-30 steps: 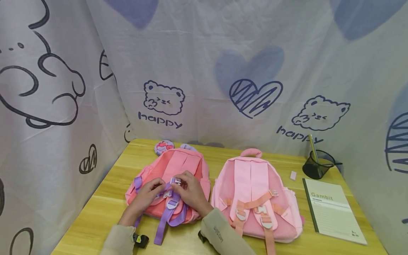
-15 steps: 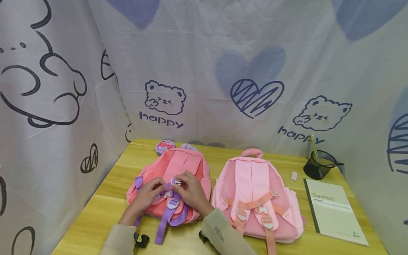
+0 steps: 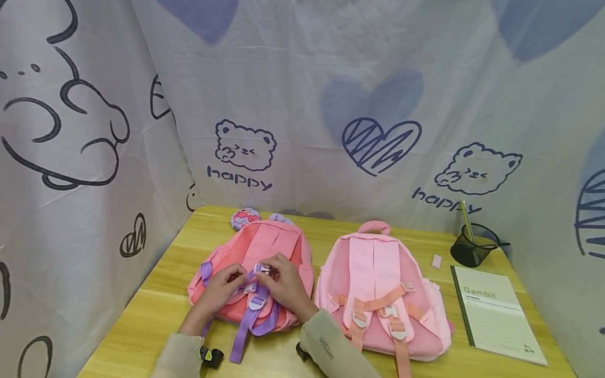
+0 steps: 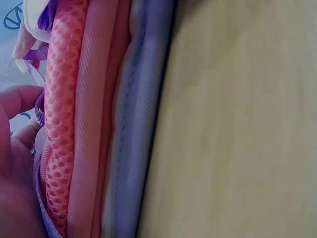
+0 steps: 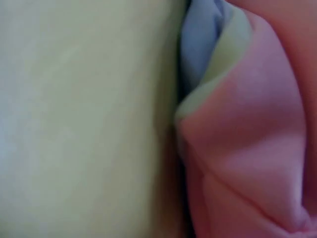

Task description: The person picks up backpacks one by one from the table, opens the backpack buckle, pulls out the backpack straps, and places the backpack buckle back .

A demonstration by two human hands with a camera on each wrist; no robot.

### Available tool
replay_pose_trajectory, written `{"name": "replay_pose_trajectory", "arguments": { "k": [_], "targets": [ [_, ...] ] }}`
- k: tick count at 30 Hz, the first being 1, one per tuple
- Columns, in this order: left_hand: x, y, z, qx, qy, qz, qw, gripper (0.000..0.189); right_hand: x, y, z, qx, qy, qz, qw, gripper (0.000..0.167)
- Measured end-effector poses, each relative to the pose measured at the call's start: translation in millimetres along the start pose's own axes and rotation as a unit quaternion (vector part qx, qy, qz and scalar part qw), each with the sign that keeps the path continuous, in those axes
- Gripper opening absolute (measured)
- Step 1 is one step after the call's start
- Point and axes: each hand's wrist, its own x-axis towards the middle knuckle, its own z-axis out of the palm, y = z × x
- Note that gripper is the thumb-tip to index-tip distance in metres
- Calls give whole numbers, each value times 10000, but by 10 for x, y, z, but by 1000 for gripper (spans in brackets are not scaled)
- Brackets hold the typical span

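A coral-pink backpack [image 3: 274, 236] lies on the table with its straps facing up. Above it, my right hand [image 3: 287, 286] pinches a white plastic buckle [image 3: 260, 268] between thumb and fingers. Just left of it my left hand [image 3: 219, 291] pinches a purple strap [image 3: 249, 275] that runs to the buckle. A second white buckle piece [image 3: 250, 287] sits below, partly hidden between the hands. In the left wrist view, my left hand [image 4: 17, 134] is beside the bag's mesh padding [image 4: 62, 114]. The right wrist view shows only blurred pink bag fabric [image 5: 252, 124] and tabletop.
To the right lies a light pink backpack [image 3: 373, 252] with orange straps. Farther right are a notebook [image 3: 498, 315], a black mesh pen cup [image 3: 465, 252] and a small pale eraser-like block [image 3: 437, 261]. A printed curtain [image 3: 302, 105] hangs behind the wooden table [image 3: 142, 315].
Both hands keep their hold on the strap and buckle. The buckle in the right hand has turned very slightly. The whole head view has shifted a little.
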Motion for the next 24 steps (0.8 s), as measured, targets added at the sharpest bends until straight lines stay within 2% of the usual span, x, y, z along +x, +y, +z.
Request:
{"name": "replay_pose_trajectory", "arguments": {
  "k": [3,7,10,14,16,19,24],
  "targets": [
    [20,24,4,125,45,16,9999,21,28,-26,-59,54,23,138,9999,24],
    [16,64,11,422,293,171,9985,21,57,-53,-121,49,78,199,9998,24],
    [-25,99,34,794,536,404,9946,23,45,-66,-140,0,50,214,9998,24],
    [-70,204,80,1252,777,896,9850,25,21,-107,-168,-29,-16,157,9999,24],
    [-70,282,103,1278,821,1145,9817,27,16,-134,-197,28,-44,143,9999,24],
    [-44,399,137,1036,736,1429,9815,29,21,-161,-251,97,-77,153,9998,23],
    [8,477,181,829,555,1539,9830,26,16,-188,-334,265,-66,370,9989,25]
  ]
}}
